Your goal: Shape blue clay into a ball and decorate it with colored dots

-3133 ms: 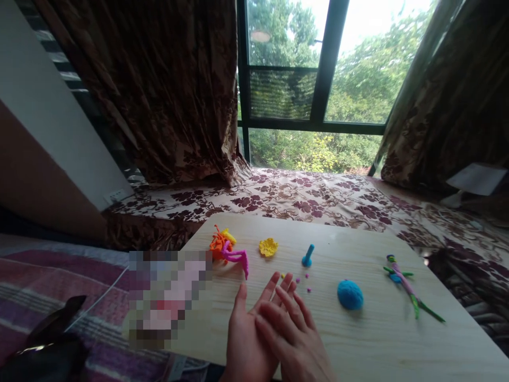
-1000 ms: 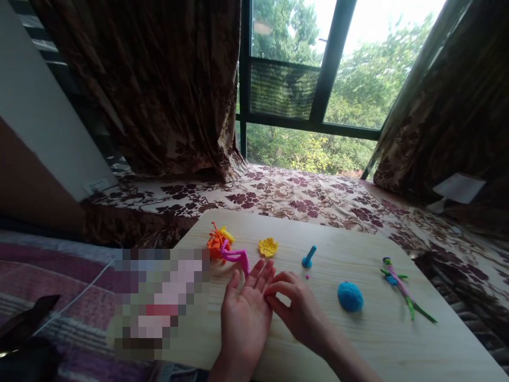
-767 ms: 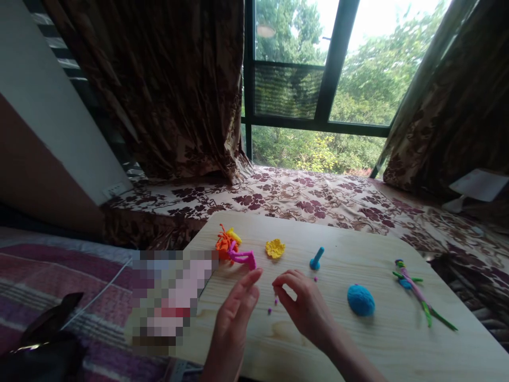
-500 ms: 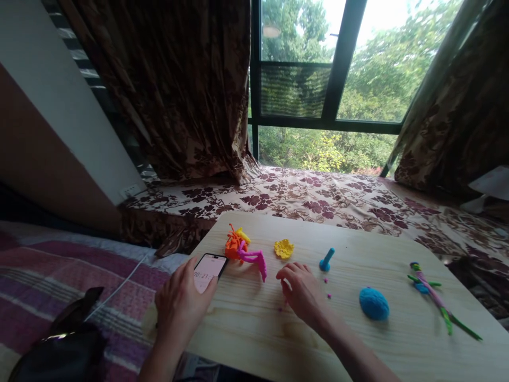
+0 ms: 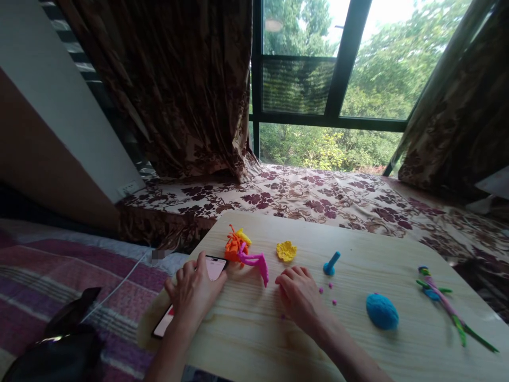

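Note:
My left hand (image 5: 195, 289) is spread over a phone (image 5: 214, 268) on the table, its fingers apart and its thumb by the phone's right edge. The phone's top and lower left corner show; the hand hides its middle. My right hand (image 5: 299, 292) rests low over the table with its fingers curled together; whatever they hold, if anything, is hidden. Tiny purple clay balls (image 5: 321, 291) lie just right of it. Between my hands and farther back stands an orange clay figure (image 5: 235, 248) with a pink jointed clay piece (image 5: 254, 260) leaning out from it.
A yellow clay flower (image 5: 286, 251) lies behind my right hand. Farther right are a blue clay peg (image 5: 331, 263), a blue clay dome (image 5: 382, 311) and a clay flower stem (image 5: 441, 302). A black bag (image 5: 59, 350) sits on the bed (image 5: 127, 265) left of the wooden table (image 5: 238, 329).
My left hand has slid up and right over the phone, uncovering its lower end. The fingers of my right hand have closed together, and another purple ball shows beside it. The view has shifted slightly.

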`<move>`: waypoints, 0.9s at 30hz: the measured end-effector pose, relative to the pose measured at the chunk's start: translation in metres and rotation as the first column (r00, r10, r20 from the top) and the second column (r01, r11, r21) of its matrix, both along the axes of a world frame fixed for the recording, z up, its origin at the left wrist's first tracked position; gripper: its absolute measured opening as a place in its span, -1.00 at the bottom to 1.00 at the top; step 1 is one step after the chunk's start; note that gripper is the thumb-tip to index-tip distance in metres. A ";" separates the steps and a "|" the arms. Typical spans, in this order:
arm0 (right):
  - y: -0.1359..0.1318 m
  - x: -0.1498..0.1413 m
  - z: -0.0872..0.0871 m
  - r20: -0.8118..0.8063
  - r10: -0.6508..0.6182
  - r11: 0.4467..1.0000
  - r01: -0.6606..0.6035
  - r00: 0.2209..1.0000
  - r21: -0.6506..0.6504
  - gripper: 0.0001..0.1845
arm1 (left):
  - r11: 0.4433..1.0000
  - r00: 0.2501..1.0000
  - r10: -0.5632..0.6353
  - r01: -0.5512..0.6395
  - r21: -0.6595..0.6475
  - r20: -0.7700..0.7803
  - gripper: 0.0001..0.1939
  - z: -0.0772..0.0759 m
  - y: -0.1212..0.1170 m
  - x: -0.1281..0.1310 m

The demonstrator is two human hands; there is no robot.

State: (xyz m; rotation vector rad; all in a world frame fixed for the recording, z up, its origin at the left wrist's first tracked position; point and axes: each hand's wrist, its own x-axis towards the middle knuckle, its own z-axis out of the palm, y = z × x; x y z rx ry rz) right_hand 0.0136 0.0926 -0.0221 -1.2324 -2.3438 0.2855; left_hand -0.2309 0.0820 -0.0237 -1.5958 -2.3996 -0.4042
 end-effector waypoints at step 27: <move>-0.036 0.105 0.012 0.054 -0.326 0.941 0.330 0.944 -0.082 -0.80 | 0.907 0.020 -0.418 -0.042 0.418 0.908 -0.64 0.058 -0.057 0.111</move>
